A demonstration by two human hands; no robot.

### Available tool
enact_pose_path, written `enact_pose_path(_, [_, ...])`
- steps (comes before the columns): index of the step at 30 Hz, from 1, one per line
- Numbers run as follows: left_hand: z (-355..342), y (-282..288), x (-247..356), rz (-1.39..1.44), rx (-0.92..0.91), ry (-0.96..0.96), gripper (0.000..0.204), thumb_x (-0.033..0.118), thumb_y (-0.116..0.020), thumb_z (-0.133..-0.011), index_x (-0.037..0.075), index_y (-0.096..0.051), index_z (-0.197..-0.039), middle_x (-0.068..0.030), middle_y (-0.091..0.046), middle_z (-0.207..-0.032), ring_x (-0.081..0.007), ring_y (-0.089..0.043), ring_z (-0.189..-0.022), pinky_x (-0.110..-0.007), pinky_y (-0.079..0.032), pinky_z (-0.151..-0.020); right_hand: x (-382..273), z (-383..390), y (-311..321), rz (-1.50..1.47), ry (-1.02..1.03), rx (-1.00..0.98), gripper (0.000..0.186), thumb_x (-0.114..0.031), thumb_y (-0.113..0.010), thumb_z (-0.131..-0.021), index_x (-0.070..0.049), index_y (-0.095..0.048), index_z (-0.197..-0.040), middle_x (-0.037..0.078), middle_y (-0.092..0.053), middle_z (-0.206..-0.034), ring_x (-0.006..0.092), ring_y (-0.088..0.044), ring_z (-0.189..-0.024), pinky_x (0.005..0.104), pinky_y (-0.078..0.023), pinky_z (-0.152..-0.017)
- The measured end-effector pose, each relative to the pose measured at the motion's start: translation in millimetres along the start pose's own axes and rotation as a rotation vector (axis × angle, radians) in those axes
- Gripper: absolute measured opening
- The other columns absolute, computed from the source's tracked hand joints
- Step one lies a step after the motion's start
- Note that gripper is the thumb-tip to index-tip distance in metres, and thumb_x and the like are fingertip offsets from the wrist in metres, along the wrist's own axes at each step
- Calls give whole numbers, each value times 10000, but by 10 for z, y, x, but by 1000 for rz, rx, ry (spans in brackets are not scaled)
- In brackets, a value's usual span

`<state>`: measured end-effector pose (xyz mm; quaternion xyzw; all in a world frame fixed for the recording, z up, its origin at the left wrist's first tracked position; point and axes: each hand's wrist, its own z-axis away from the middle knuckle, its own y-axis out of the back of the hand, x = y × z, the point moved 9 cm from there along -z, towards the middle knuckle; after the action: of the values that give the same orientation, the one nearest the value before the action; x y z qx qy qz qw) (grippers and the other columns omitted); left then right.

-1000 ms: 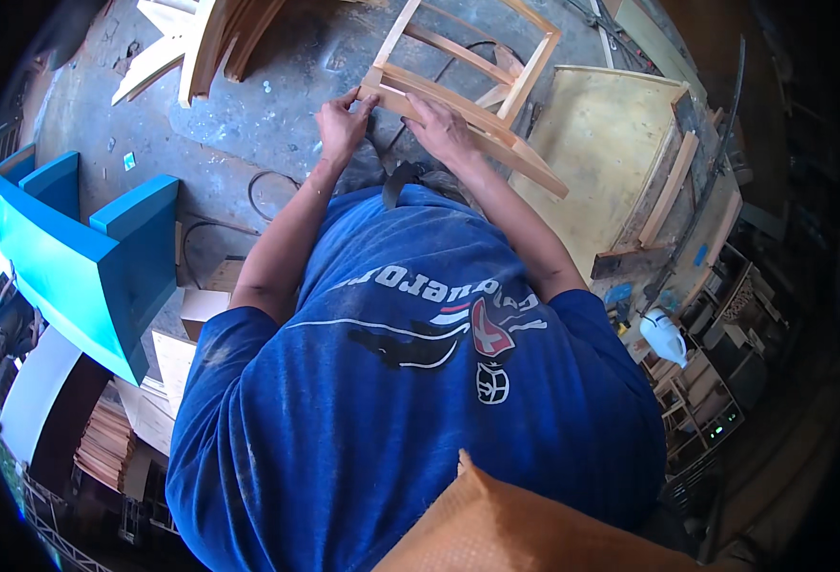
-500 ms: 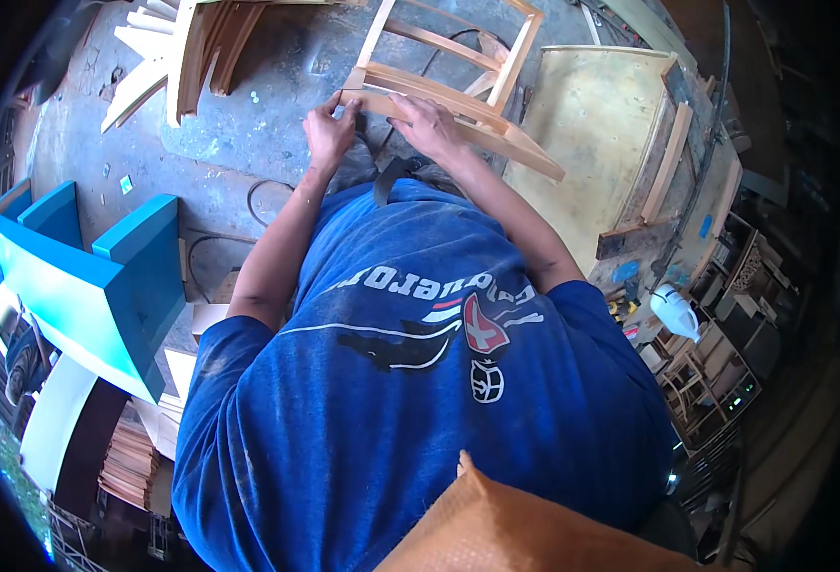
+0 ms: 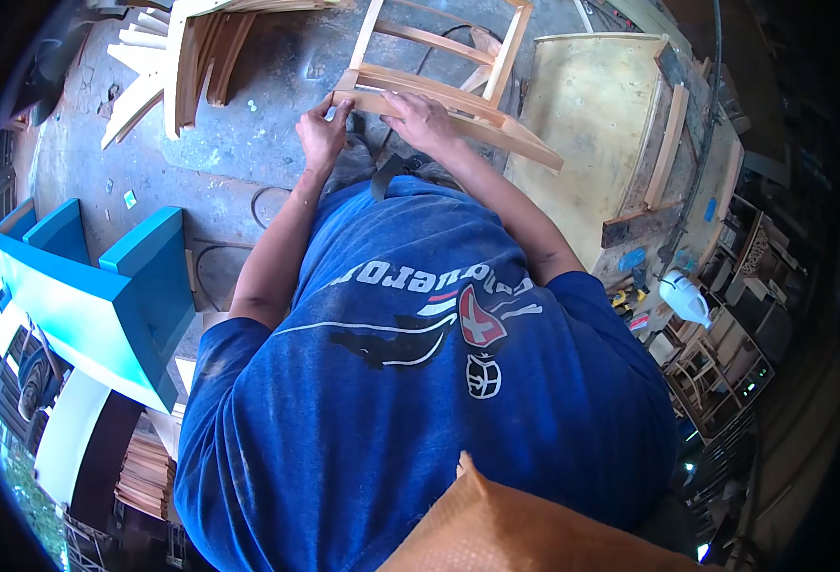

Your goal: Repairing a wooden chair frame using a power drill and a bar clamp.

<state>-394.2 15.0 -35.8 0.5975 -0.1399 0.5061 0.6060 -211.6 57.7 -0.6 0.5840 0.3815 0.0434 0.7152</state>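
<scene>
A pale wooden frame [image 3: 508, 141], like that of a chair, stands in front of me with its near rail close to my body. My left hand [image 3: 323, 135] is closed at the left end of that rail, thumb and fingers pinching its corner. Over the same rail, a little further right, lies my right hand [image 3: 422, 124], its fingers curled across the top edge. Whether a small part sits between my left fingertips is too fine to make out.
Curved wooden pieces [image 3: 186, 71] stand stacked at the far left. A turquoise piece of furniture [image 3: 67, 272] is at the left, near stacked wood strips [image 3: 145, 477]. To the right lies a plywood panel [image 3: 582, 114], with a white plastic bottle [image 3: 684, 298] nearer me.
My left hand has shifted slightly down and left along the rail's end. My right hand keeps its place on the rail. The whole view has turned a little.
</scene>
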Motion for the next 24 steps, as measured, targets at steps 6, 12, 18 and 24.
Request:
enact_pose_path(6, [-9, 31, 47, -6, 27, -49, 458, 407, -713, -814, 69, -686, -1122, -273, -655, -831, -352, -692, -784, -411, -518, -715, 3, 3, 9, -1, -18, -28, 483, -325, -643, -863, -87, -551, -1273, 152, -640, -1138, 328, -631, -1007, 425, -509, -855])
enact_pose_path(12, [12, 28, 34, -10, -38, 47, 439, 419, -708, -822, 101, -691, -1124, -257, -642, -714, -329, -687, -674, -410, -506, -643, 8, -2, -20, 5, -11, -1, 470, -327, -654, -852, -109, -562, -1259, 132, -644, -1147, 322, -636, -1002, 430, -511, -855])
enact_pose_path(18, [10, 37, 24, -17, -11, 16, 437, 420, -709, -824, 100, -692, -1122, -266, -611, -669, -305, -685, -631, -405, -493, -592, 4, 8, -11, 1, -14, 0, 470, -326, -658, -848, -110, -568, -1255, 135, -645, -1148, 322, -633, -1011, 432, -508, -863])
enact_pose_path(24, [2, 40, -10, 21, -35, -36, 519, 428, -731, -801, 59, -662, -1160, -281, -637, -804, -375, -678, -800, -411, -527, -664, -132, -92, 37, 11, -13, -57, 568, -308, -700, -805, -81, -526, -1295, 162, -654, -1119, 350, -633, -991, 444, -490, -888])
